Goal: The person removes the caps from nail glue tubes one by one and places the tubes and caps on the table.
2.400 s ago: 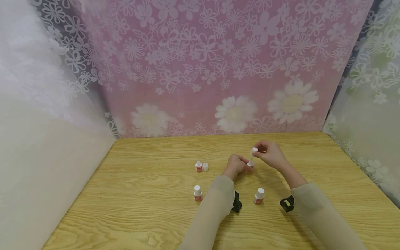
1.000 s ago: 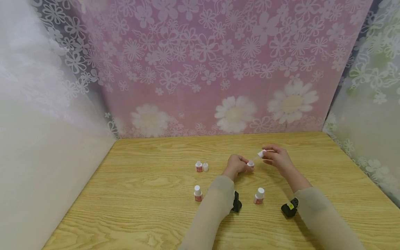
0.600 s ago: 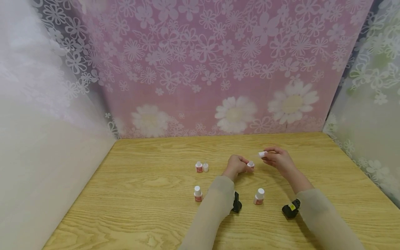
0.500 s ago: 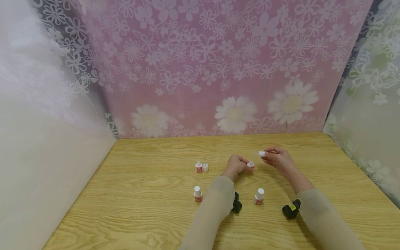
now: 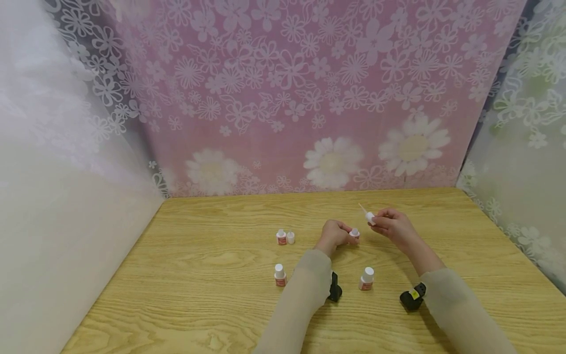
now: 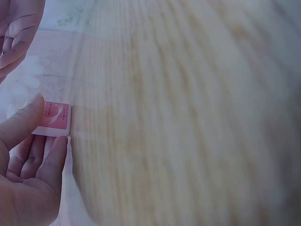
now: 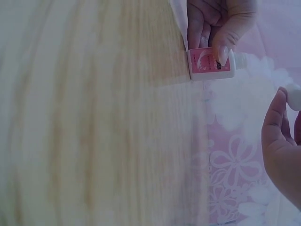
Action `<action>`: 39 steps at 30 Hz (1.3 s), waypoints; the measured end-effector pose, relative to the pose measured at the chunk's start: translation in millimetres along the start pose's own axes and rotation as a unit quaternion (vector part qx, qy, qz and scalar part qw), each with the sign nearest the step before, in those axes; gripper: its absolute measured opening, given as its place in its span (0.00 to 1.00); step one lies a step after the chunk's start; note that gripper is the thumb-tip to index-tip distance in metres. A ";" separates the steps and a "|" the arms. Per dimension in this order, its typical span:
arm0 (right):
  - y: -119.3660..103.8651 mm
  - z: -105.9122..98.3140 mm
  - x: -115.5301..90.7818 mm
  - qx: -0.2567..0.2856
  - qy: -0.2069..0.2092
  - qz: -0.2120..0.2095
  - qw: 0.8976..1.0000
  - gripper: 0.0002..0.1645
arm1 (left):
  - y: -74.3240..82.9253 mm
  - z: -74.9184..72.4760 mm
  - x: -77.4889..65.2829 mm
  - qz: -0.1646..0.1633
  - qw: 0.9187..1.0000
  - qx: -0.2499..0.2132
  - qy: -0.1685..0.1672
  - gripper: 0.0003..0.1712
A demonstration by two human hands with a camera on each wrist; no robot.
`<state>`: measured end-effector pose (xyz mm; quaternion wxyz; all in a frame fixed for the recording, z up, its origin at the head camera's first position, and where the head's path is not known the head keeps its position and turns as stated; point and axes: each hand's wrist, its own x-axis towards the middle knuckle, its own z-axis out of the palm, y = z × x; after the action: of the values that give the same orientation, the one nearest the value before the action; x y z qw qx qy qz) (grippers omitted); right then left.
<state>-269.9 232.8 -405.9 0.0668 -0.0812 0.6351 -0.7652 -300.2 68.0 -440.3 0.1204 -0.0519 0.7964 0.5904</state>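
Note:
My left hand (image 5: pixel 335 233) grips a small white bottle (image 5: pixel 355 233) with a pink label, upright on the table, its neck uncovered. In the left wrist view, thumb and fingers clasp the bottle (image 6: pixel 55 116) from both sides. To the right and slightly above, my right hand (image 5: pixel 394 228) pinches a white brush cap (image 5: pixel 370 218) between thumb and fingers. The thin brush stem (image 5: pixel 363 208) points up and to the left, apart from the bottle. At the right edge of the right wrist view, only part of the cap (image 7: pixel 294 97) shows.
Left of my hands stands another uncapped bottle (image 5: pixel 281 238), a loose white cap (image 5: pixel 290 238) beside it. Two capped bottles stand nearer: one (image 5: pixel 280 276) left of my left forearm, one (image 5: pixel 366 279) between the forearms. A floral curtain (image 5: pixel 283 98) rises behind the wooden table (image 5: pixel 199 275).
My right hand has drawn the brush out of the bottle neck, moved right, and turned the cap so the stem points upward. My left hand has kept its hold on the bottle.

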 end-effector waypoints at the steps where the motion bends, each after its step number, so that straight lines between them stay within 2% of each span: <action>1: 0.1 0.1 0.1 -0.003 0.000 0.001 1.000 0.05 | 0.0 -0.1 0.1 0.000 1.000 0.000 0.000 0.12; 7: 0.5 0.1 0.1 -0.015 -0.015 -0.002 1.000 0.08 | 0.1 -0.2 1.3 -0.001 1.000 0.008 0.000 0.12; 11: 0.8 0.0 0.5 -0.022 -0.011 0.000 1.000 0.08 | -0.1 -0.4 1.8 -0.004 1.000 0.007 0.001 0.12; 18: 1.5 -0.7 1.0 -0.110 0.022 0.006 0.994 0.08 | 0.7 -0.7 0.5 -0.002 1.000 0.010 0.001 0.12; 24: 1.8 -2.1 1.1 -0.147 0.036 0.008 0.988 0.12 | 2.0 -2.1 -2.2 -0.003 1.000 0.013 -0.001 0.12; 28: 2.8 -3.0 2.6 -0.205 0.048 0.005 0.978 0.23 | 2.4 -2.1 -2.3 -0.005 1.000 0.014 -0.001 0.12; 32: 3.8 -1.6 3.0 -0.271 0.062 0.001 0.960 0.31 | 2.7 -1.7 -2.0 -0.003 1.000 0.010 -0.001 0.12; 37: 3.2 0.9 2.5 -0.327 0.070 0.010 0.942 0.30 | 2.2 -1.3 -1.6 -0.003 1.000 0.010 -0.001 0.12; 39: 3.0 1.1 2.8 -0.339 0.068 0.016 0.938 0.29 | 1.8 -1.3 -1.7 -0.002 1.000 0.015 -0.001 0.12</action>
<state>-272.4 230.6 -408.5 0.0036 -0.0366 0.8610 -0.5073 -299.1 67.1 -437.8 0.1232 -0.0508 0.8047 0.5786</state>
